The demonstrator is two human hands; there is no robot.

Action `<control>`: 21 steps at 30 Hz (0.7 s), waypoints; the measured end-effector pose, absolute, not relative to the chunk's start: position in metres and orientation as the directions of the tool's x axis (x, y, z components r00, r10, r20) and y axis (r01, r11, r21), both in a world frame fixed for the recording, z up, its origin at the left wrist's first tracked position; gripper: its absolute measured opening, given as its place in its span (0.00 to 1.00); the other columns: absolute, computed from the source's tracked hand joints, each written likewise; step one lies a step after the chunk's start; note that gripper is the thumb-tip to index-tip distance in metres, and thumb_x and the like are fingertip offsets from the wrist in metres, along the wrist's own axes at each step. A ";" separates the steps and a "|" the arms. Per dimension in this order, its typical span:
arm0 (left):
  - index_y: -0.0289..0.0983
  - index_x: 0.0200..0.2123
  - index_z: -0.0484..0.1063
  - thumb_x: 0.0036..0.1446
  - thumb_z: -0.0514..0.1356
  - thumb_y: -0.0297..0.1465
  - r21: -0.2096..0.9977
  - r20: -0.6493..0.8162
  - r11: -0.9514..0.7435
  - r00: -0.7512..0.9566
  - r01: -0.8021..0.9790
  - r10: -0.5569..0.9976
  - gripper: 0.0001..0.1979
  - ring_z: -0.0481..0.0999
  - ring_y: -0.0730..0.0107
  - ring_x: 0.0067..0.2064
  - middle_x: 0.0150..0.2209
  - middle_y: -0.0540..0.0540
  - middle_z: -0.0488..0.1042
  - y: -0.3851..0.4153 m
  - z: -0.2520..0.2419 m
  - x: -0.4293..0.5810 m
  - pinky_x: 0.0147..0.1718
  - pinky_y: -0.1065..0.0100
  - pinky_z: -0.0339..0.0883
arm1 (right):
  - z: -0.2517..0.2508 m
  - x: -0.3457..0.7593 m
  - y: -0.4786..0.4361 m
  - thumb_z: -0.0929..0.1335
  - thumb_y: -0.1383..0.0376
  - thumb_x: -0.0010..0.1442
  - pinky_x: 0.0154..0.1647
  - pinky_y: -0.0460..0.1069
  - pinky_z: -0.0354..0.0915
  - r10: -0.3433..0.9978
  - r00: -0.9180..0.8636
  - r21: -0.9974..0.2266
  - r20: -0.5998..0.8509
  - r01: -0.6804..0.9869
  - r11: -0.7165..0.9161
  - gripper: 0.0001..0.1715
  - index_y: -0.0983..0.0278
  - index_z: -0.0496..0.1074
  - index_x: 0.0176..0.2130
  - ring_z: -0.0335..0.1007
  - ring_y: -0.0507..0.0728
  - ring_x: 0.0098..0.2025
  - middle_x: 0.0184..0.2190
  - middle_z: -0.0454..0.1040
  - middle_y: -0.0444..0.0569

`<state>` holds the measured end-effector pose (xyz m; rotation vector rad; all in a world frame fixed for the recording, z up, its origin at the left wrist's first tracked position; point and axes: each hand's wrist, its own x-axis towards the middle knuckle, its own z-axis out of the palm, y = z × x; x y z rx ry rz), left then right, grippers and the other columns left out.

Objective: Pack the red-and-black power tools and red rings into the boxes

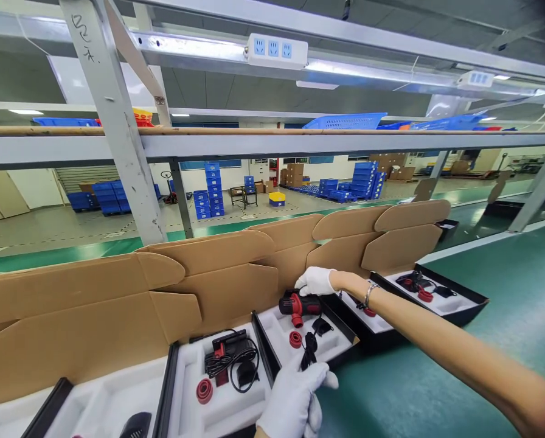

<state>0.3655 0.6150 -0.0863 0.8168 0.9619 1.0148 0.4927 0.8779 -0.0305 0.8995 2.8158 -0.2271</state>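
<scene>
My right hand [315, 281], in a white glove, reaches across from the right and is closed on the end of a red and black handheld device [297, 306]. It holds the device over the white foam insert [334, 345] of an open black box. My left hand [295, 395], also gloved, is at the bottom edge and pinches a black cord [309, 351] that hangs over the same insert. A red ring [295, 339] and a small black plug [322, 326] lie in the foam.
The neighbouring box on the left [229, 359] holds a device with a coiled cord and a red ring [204, 390]. Another filled box [455, 302] sits to the right. Brown cardboard lids [218, 267] stand behind them. All rest on a green surface [413, 389] under a metal frame [117, 121].
</scene>
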 end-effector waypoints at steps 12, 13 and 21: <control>0.33 0.41 0.70 0.54 0.56 0.47 0.960 -0.255 0.277 0.253 -0.053 0.933 0.23 0.51 0.80 0.11 0.14 0.57 0.61 0.616 -0.058 0.348 0.10 0.75 0.40 | -0.047 0.474 0.860 0.69 0.62 0.54 0.47 0.54 0.66 0.543 -0.781 -0.025 -0.309 0.577 0.816 0.21 0.58 0.78 0.48 0.74 0.64 0.46 0.42 0.79 0.53; 0.33 0.40 0.71 0.55 0.56 0.46 0.967 -0.244 0.253 0.241 -0.008 0.939 0.21 0.51 0.79 0.12 0.12 0.58 0.57 0.619 -0.050 0.339 0.11 0.75 0.40 | -0.042 0.477 0.854 0.69 0.61 0.54 0.47 0.53 0.66 0.547 -0.780 -0.044 -0.304 0.585 0.810 0.24 0.58 0.76 0.51 0.74 0.63 0.47 0.45 0.78 0.53; 0.41 0.45 0.72 0.60 0.51 0.34 0.615 0.205 -0.165 0.046 0.771 0.978 0.14 0.73 0.67 0.38 0.38 0.48 0.76 0.700 0.018 0.314 0.39 0.68 0.67 | -0.011 0.546 0.805 0.69 0.52 0.61 0.43 0.49 0.70 0.523 -0.850 0.033 -0.055 0.522 0.852 0.28 0.61 0.69 0.57 0.72 0.57 0.42 0.44 0.75 0.47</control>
